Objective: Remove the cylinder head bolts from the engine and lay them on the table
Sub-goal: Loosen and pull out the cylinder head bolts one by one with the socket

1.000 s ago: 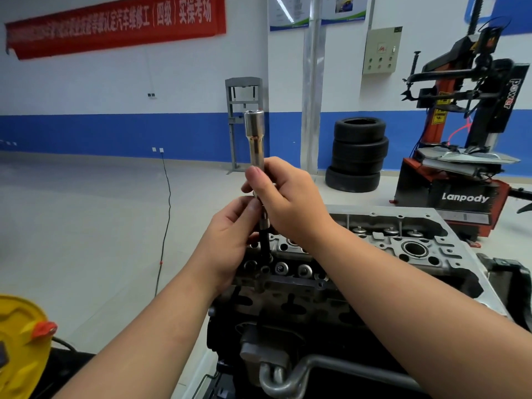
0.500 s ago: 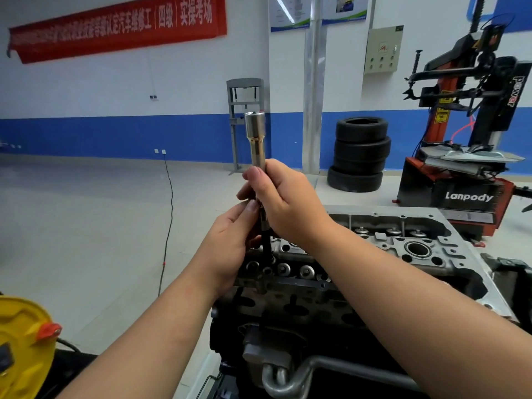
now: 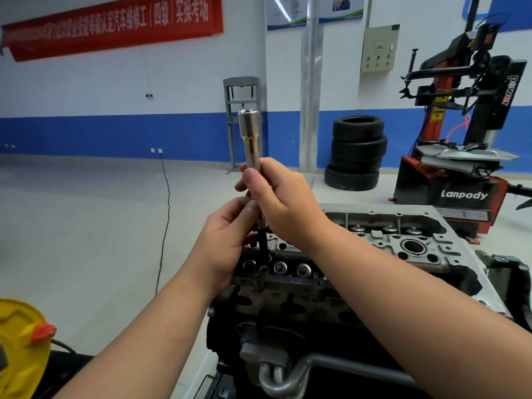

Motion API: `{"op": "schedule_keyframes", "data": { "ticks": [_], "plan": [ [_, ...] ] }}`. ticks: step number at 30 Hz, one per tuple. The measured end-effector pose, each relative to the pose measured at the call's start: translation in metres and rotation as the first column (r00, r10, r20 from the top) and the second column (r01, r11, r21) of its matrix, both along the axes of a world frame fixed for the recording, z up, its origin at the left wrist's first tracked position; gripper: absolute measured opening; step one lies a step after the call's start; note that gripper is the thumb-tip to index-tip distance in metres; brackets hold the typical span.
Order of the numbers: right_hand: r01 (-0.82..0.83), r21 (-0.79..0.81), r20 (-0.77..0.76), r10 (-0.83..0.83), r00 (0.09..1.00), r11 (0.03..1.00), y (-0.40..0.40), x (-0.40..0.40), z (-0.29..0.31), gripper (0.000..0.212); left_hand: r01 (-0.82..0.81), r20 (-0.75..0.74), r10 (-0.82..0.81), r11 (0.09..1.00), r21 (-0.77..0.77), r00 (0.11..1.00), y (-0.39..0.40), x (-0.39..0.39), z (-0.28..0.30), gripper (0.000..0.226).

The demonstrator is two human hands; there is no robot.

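Both hands on a long socket tool, stood upright over the near end of the engine.

Right hand (image 3: pixel 280 201) curled round the silver socket (image 3: pixel 250 133) just under its wide, open top; left hand (image 3: pixel 223 243) pinching the thinner dark shaft (image 3: pixel 262 240) lower down, right where it drops into the cylinder head (image 3: pixel 383 240). Bolt itself hidden under the tool and fingers, so cannot tell how far out. Both forearms crossing the front of the engine and covering much of it. Behind: stacked tyres (image 3: pixel 357 152), a red and black tyre changer (image 3: pixel 466 145), a grey press frame (image 3: pixel 243 116), a red banner (image 3: pixel 115 25). Yellow object (image 3: pixel 20 349) at lower left. Against half a second earlier: same grips, tool at the same height and tilt, no visible lift.
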State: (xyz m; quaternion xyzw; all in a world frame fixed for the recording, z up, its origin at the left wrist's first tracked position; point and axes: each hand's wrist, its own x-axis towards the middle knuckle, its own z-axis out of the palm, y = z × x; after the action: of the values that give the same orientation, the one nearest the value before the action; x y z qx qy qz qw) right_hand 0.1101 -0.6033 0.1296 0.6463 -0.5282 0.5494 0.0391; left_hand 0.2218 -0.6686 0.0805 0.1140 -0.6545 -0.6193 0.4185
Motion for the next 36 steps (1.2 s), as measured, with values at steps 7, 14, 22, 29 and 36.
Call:
{"op": "schedule_keyframes", "data": {
  "ticks": [7, 14, 22, 29, 36],
  "plan": [
    [0.047, -0.023, 0.000, -0.047, 0.999, 0.999, -0.0001, -0.0003, -0.0004, 0.038, 0.026, 0.006, -0.026, 0.999, 0.019, 1.000, 0.0001, 0.0005, 0.0010, 0.045],
    [0.010, -0.039, -0.007, -0.011, 1.000, 0.999, 0.0011, 0.0004, -0.0003, 0.026, -0.017, -0.020, 0.018, 0.999, 0.035, 1.000, -0.0006, 0.0014, 0.0012, 0.041],
    [0.025, -0.031, -0.030, -0.026, 0.999, 0.999, -0.0015, -0.0006, -0.0008, 0.032, 0.068, 0.005, -0.068, 0.997, 0.048, 0.998, -0.0026, 0.0030, -0.0006, 0.038],
    [0.036, -0.118, 0.001, -0.036, 0.999, 0.992, 0.0000, 0.0000, -0.0008, 0.023, -0.031, -0.026, 0.031, 1.000, -0.006, 0.999, -0.0027, 0.0000, -0.0026, 0.043],
    [0.003, -0.015, -0.003, -0.003, 1.000, 1.000, 0.0005, 0.0008, 0.0006, 0.020, 0.067, -0.003, -0.067, 0.998, 0.020, 0.998, -0.0032, 0.0020, -0.0020, 0.028]
  ]
}}
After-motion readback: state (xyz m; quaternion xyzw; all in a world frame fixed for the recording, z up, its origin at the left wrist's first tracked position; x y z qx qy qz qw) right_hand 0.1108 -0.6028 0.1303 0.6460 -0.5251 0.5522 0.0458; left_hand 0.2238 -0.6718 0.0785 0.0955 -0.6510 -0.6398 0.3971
